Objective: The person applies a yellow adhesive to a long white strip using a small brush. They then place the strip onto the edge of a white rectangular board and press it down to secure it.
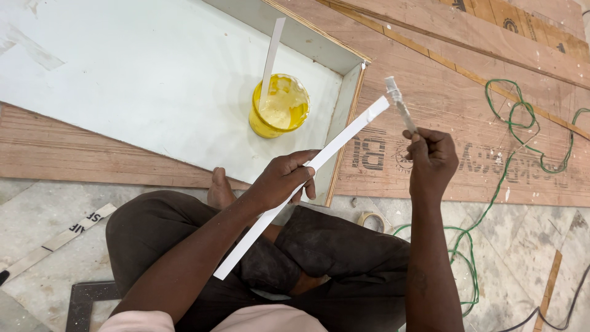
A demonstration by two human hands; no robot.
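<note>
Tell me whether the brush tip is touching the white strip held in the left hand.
Apart. The head view shows brown board between the brush bristles and the end of the white strip.

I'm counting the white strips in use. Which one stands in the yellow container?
The shorter white strip, leaning upright in the yellow container; the longer strip is gripped by the left hand.

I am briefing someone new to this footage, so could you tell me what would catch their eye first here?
The bright yellow glue tub stands out at once, sitting on the white laminate panel with a white strip leaning in it. Next comes the long white edge strip held slantwise in the left hand, while the right hand raises a small brush. A green cable snakes over the plywood at right.
</note>
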